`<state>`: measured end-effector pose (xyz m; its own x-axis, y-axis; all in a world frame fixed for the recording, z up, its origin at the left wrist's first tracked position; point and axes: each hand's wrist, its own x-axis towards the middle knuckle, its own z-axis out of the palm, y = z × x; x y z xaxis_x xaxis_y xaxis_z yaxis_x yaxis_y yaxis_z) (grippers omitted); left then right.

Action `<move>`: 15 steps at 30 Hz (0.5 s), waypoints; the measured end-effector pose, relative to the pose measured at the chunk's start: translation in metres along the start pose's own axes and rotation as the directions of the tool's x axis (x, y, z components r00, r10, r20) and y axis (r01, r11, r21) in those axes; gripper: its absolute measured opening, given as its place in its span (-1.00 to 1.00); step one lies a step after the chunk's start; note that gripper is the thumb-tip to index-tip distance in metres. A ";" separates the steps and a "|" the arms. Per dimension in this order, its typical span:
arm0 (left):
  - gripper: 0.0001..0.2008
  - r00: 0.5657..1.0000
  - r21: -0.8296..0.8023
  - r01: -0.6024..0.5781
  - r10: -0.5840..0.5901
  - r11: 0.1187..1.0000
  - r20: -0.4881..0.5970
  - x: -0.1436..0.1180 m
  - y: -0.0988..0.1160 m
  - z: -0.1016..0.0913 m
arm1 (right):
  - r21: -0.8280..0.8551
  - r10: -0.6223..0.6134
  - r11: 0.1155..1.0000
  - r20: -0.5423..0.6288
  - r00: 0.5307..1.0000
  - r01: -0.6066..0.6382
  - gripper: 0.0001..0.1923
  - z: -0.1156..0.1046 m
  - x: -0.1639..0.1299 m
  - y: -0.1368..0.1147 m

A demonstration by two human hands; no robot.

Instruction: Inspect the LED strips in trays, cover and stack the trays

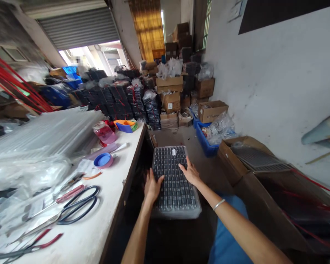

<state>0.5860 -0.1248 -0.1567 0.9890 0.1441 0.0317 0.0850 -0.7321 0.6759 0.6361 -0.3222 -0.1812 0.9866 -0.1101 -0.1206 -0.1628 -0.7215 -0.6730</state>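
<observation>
A clear plastic tray (176, 187) filled with rows of small dark parts lies between my hands, beside the bench and lower than its top. A small white label (174, 152) shows near its far end. My left hand (153, 186) grips the tray's left edge, thumb over the top and fingers along the side. On the right edge, further toward the far end, my right hand (190, 172) holds it in the same way, thumb pointing inward. The tray looks thick, perhaps several stacked, and what supports it is hidden.
Left is a white bench (112, 190) with scissors (78, 205), pliers (30, 249), a blue-rimmed cup (103, 160) and a pink jar (105, 132). On the right stand open cardboard boxes (232, 165) and a blue crate (206, 143). Dark tray stacks (134, 102) stand ahead.
</observation>
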 end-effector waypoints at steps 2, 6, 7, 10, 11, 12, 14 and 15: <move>-0.49 0.997 -0.131 0.038 -0.028 0.991 0.079 0.003 -0.015 -0.009 | 0.020 -0.025 0.999 0.008 1.000 0.025 -0.18 0.002 0.002 0.004; -0.58 0.980 -0.334 0.101 -0.035 0.937 0.197 0.003 -0.030 -0.009 | 0.024 -0.058 0.998 0.013 0.998 0.057 -0.10 0.008 0.004 0.011; -0.58 0.978 -0.366 0.110 -0.034 0.924 0.206 0.002 -0.032 -0.008 | 0.018 -0.065 0.998 0.011 0.998 0.064 -0.09 0.010 0.004 0.012; -0.54 0.979 -0.420 0.108 -0.023 0.901 0.201 0.001 -0.035 -0.004 | -0.024 -0.083 0.996 -0.001 0.997 0.083 -0.11 0.013 0.001 0.014; -0.53 0.981 -0.424 0.098 -0.017 0.900 0.192 0.001 -0.036 -0.004 | -0.048 -0.086 0.995 -0.010 0.996 0.085 -0.11 0.014 -0.001 0.014; -0.51 0.984 -0.423 0.086 -0.009 0.902 0.180 0.001 -0.036 -0.003 | -0.077 -0.088 0.993 -0.024 0.996 0.086 -0.12 0.013 -0.003 0.013; -0.50 0.988 -0.401 0.056 0.007 0.914 0.153 0.002 -0.036 -0.003 | -0.148 -0.112 0.984 -0.061 0.992 0.102 -0.16 0.011 -0.006 0.009; -0.49 0.990 -0.382 0.041 0.013 0.923 0.139 0.002 -0.036 -0.003 | -0.189 -0.153 0.972 -0.071 0.986 0.137 -0.23 0.009 -0.008 0.007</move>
<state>0.5845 -0.0961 -0.1783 0.9973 0.0403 -0.0620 0.0732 -0.4155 0.9067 0.6274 -0.3199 -0.1913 0.9983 -0.0465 0.0358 -0.0203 -0.8459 -0.5329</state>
